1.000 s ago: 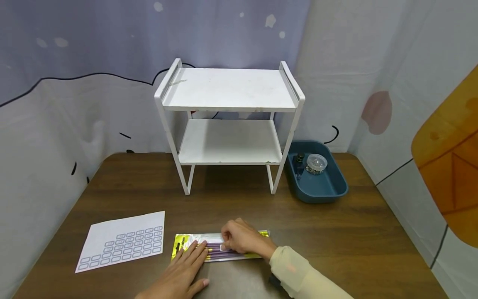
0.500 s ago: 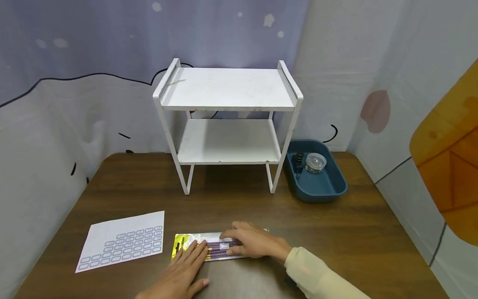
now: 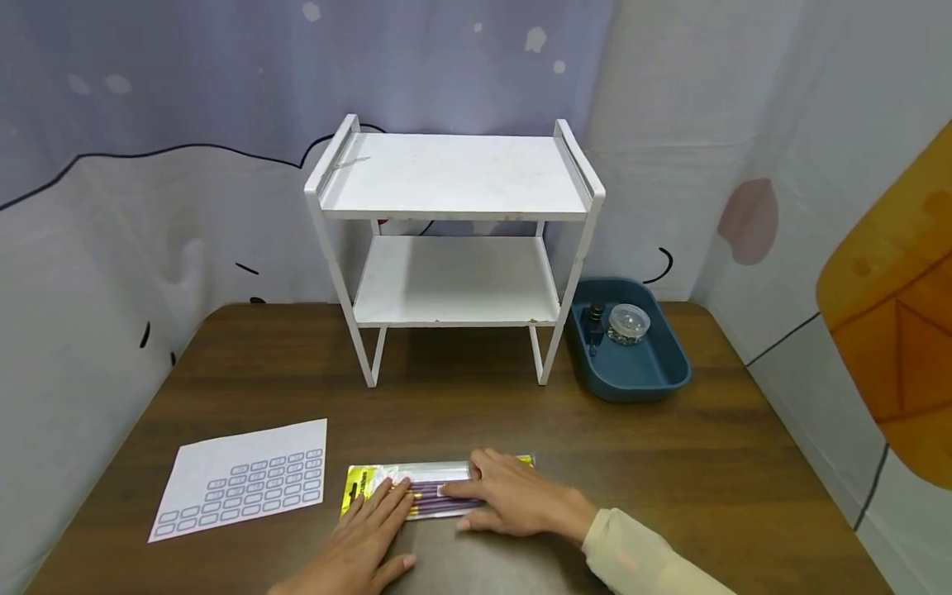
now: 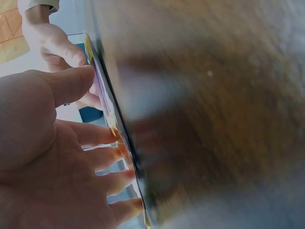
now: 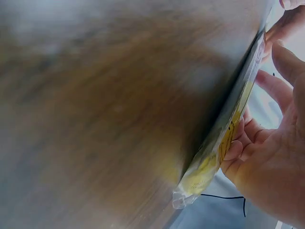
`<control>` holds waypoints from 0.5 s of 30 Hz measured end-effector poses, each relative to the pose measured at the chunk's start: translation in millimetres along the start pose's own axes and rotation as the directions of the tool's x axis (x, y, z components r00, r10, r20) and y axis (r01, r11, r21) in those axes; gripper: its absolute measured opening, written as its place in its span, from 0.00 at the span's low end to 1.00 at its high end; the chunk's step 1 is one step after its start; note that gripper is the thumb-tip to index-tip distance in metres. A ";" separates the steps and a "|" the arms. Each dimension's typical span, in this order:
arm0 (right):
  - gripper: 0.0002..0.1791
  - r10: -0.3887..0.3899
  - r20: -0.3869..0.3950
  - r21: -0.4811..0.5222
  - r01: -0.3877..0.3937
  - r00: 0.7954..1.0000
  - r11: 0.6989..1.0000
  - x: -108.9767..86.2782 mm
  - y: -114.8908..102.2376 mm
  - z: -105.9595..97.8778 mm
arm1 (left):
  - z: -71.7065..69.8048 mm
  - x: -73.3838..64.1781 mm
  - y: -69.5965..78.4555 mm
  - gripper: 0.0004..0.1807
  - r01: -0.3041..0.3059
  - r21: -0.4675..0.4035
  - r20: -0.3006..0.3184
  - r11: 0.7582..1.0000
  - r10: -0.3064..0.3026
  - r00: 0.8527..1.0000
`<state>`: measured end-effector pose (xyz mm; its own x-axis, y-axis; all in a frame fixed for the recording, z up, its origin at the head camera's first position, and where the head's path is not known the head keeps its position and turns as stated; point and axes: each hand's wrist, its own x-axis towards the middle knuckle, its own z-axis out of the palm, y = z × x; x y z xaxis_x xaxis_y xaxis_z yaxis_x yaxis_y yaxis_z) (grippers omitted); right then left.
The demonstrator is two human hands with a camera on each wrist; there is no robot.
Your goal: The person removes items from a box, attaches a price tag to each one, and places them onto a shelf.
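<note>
Brown table (image 3: 706,463) with a flat packet (image 3: 446,470) lying near its front edge, both hands on it.
The white two-tier shelf (image 3: 461,277) stands toward the back, the blue tray (image 3: 647,395) just beside its right legs, and the printed sheet (image 3: 253,454) lies left of the packet, apart from it. The packet's long axis runs left to right, right end slightly farther from the person; the yellow end with the hanging slot points left, and the purple sticks inside run lengthwise. The left hand (image 3: 357,541) lies with fingers spread on the left part, grasping nothing. The right hand (image 3: 513,496), likewise unclenched, presses a straight index finger on a small white label (image 3: 440,491).
</note>
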<state>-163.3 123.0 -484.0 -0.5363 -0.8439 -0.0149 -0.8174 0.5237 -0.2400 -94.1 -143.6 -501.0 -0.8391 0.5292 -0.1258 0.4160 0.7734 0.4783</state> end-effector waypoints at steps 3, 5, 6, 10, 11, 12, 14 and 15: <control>0.25 -0.008 -0.016 0.004 0.008 1.000 1.000 -4.4 1.0 0.5 | -0.6 -0.6 0.6 0.41 0.001 0.005 -0.007 1.000 -0.001 1.000; 0.24 -0.007 -0.028 0.007 0.008 1.000 1.000 -7.2 1.9 0.8 | -0.5 -0.6 0.8 0.41 -0.005 0.011 -0.015 1.000 0.005 1.000; 0.24 -0.002 -0.030 0.011 0.002 1.000 1.000 -8.5 2.4 1.1 | -0.5 -0.7 1.0 0.41 -0.008 0.012 -0.016 1.000 0.008 1.000; 0.25 0.030 -0.044 0.008 -0.030 0.999 1.000 -12.2 4.5 2.5 | -0.3 -0.2 1.2 0.41 -0.003 0.010 -0.011 1.000 0.003 1.000; 0.25 0.035 -0.048 -0.001 -0.035 0.998 0.999 -12.7 5.1 3.1 | -0.3 0.1 1.2 0.42 0.003 0.002 -0.005 1.000 -0.003 1.000; 0.25 0.036 -0.052 -0.010 -0.037 0.998 0.999 -13.1 5.7 3.9 | -0.4 0.2 1.2 0.42 0.007 -0.004 0.000 1.000 -0.007 1.000; 0.26 0.038 -0.057 -0.018 -0.039 0.998 0.999 -13.9 6.4 4.8 | -0.1 0.8 0.9 0.42 0.016 -0.016 0.010 1.000 -0.016 1.000; 0.26 0.038 -0.058 -0.023 -0.039 0.998 0.999 -14.3 6.8 5.2 | 0.2 1.2 0.5 0.42 0.017 -0.023 0.013 1.000 -0.016 1.000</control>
<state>-160.1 138.0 -490.6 -0.5781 -0.8153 0.0323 -0.8004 0.5589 -0.2167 -94.7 -142.5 -501.1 -0.8412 0.5210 -0.1449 0.3939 0.7739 0.4959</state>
